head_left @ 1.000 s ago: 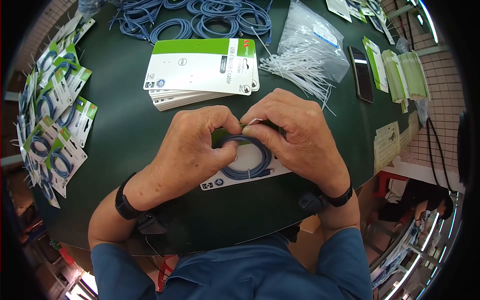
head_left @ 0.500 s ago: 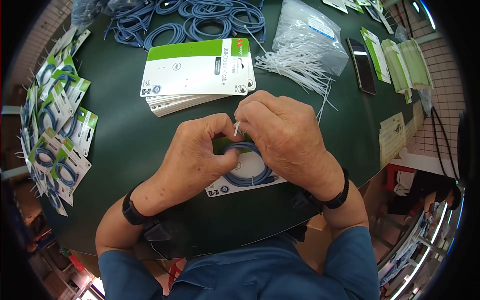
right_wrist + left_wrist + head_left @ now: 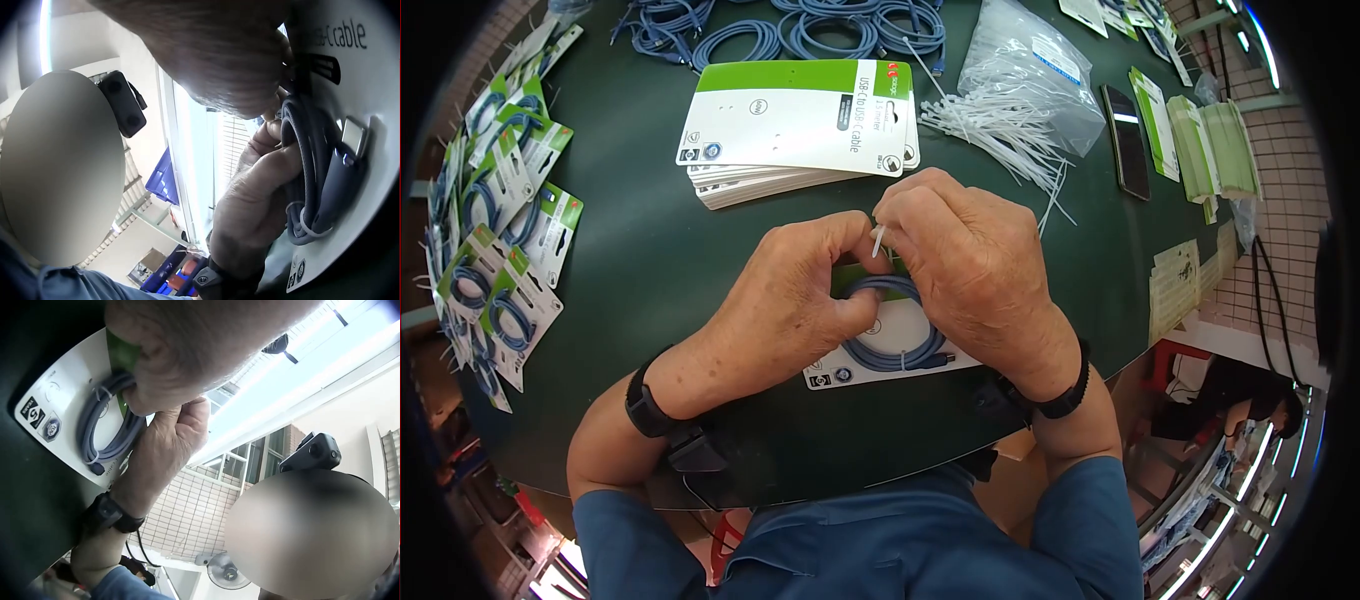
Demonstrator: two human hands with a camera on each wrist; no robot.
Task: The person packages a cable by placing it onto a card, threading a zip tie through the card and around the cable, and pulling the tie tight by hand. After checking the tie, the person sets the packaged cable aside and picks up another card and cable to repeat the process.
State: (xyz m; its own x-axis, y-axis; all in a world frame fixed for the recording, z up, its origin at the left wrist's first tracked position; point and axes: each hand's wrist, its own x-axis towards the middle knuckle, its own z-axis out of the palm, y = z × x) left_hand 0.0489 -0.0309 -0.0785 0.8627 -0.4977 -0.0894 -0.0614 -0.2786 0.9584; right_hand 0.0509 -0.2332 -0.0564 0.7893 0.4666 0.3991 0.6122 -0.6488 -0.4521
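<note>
A coiled blue-grey cable (image 3: 862,350) lies on a white and green card (image 3: 830,374) under both hands in the head view. My left hand (image 3: 795,290) pinches the card and the coil's upper left, thumb inside the ring. My right hand (image 3: 975,265) pinches a white zip tie (image 3: 879,240) above the card's top edge, close to the left fingertips. In the right wrist view the cable's metal plug (image 3: 354,136) rests against the card, and a tie loops round the coil. The right fingertips are partly hidden in the wrist views.
Behind the hands stands a stack of cards (image 3: 790,120). Loose zip ties (image 3: 1000,130) spill from a clear bag (image 3: 1040,60), beside blue cables (image 3: 830,30). A phone (image 3: 1127,140) lies right; carded cables (image 3: 500,220) pile up left.
My right hand has turned and drawn in over the card's top edge, with the white tie's end now pointing down between the hands. My left hand keeps its grip.
</note>
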